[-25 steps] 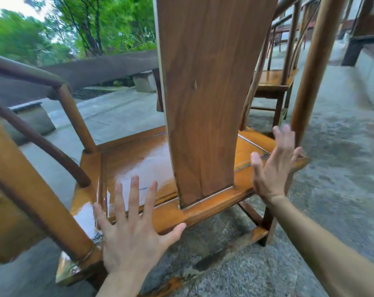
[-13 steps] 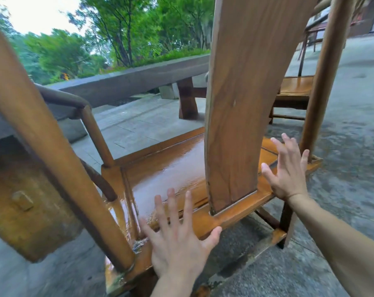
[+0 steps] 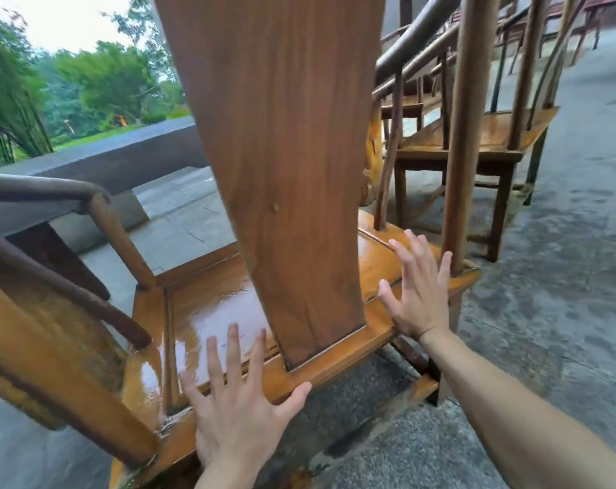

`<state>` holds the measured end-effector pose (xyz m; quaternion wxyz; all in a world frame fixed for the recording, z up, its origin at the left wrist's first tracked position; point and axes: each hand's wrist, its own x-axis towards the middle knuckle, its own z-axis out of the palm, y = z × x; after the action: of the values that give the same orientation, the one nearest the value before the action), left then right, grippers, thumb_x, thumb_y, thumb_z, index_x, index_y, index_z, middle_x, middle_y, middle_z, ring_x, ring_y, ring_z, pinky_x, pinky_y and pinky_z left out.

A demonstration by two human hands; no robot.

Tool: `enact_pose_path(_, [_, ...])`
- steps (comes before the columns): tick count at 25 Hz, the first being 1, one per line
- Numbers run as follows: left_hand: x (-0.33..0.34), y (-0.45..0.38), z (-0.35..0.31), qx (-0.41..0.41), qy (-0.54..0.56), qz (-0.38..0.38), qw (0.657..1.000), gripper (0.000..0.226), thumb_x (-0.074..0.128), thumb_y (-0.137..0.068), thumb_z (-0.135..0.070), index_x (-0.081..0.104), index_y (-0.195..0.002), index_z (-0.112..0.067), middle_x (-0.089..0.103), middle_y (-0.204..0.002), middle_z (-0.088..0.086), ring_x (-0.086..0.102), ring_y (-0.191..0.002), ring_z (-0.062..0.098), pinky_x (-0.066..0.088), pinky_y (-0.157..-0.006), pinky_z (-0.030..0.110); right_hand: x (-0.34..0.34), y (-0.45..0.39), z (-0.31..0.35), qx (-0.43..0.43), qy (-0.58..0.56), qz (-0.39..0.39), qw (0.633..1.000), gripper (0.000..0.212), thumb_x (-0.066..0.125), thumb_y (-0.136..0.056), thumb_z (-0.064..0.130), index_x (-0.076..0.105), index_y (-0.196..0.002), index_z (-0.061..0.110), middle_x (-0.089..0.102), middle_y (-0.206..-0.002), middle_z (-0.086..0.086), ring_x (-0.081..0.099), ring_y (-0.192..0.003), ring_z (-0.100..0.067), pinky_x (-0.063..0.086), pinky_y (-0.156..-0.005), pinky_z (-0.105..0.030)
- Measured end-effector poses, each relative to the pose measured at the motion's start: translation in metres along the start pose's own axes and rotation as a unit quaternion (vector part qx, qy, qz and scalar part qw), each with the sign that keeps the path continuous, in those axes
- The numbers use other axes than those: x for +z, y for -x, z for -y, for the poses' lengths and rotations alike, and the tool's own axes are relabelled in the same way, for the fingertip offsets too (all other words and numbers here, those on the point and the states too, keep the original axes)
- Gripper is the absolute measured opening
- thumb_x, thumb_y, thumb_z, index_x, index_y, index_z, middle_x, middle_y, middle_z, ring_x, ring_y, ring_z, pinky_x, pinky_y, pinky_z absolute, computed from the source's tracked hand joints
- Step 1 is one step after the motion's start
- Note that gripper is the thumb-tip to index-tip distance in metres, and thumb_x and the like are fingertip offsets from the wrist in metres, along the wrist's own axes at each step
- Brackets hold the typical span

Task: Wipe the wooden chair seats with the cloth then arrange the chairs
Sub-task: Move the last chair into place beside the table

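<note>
I stand behind a wooden armchair whose tall back splat [image 3: 281,171] fills the middle of the view. Its seat [image 3: 207,301] is glossy and wet. My left hand [image 3: 239,407] is spread flat at the seat's rear rail, left of the splat, fingers straight. On the other side of the splat my right hand [image 3: 417,294] is spread too, fingers straight, over the seat's rear right corner beside the back post [image 3: 465,135]. No cloth is in view. A second wooden chair [image 3: 476,135] stands just beyond, at the right.
Curved armrests [image 3: 52,192] rise at the left. A low stone wall [image 3: 123,153] with trees behind it runs across the back left. Rough wet stone paving [image 3: 564,277] spreads to the right. More chairs and tables [image 3: 581,15] stand far back right.
The view has swung, so the second chair now appears closer at the right. Both hands stay spread at the rear of the seat, either side of the splat.
</note>
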<state>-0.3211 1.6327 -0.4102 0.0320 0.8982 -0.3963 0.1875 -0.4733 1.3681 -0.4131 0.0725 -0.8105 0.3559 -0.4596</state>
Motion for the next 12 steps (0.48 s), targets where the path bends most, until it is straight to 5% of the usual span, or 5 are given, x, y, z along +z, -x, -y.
enact_pose_path(7, [-0.006, -0.017, -0.033, -0.053, -0.006, 0.063, 0.997, 0.104, 0.019, -0.07, -0.1, 0.047, -0.147, -0.034, 0.033, -0.161, 0.004, 0.029, -0.148, 0.036, 0.027, -0.104, 0.078, 0.013, -0.029, -0.028, -0.02, -0.005, 0.026, 0.999, 0.067, 0.044, -0.085, 0.046, 0.026, -0.148, 0.029, 0.024, -0.163, -0.004, 0.016, -0.153, -0.03, 0.004, -0.117, -0.073])
enact_pose_path(12, [-0.001, -0.039, -0.06, -0.075, -0.019, 0.062, 0.995, 0.109, -0.015, -0.059, -0.097, -0.006, -0.154, -0.046, -0.011, -0.168, -0.003, -0.008, -0.155, 0.03, 0.004, -0.116, 0.07, 0.035, -0.055, -0.058, -0.006, 0.005, 0.041, 0.999, 0.067, 0.04, -0.084, 0.049, 0.023, -0.148, 0.036, 0.019, -0.165, -0.002, 0.007, -0.154, -0.028, -0.005, -0.116, -0.071])
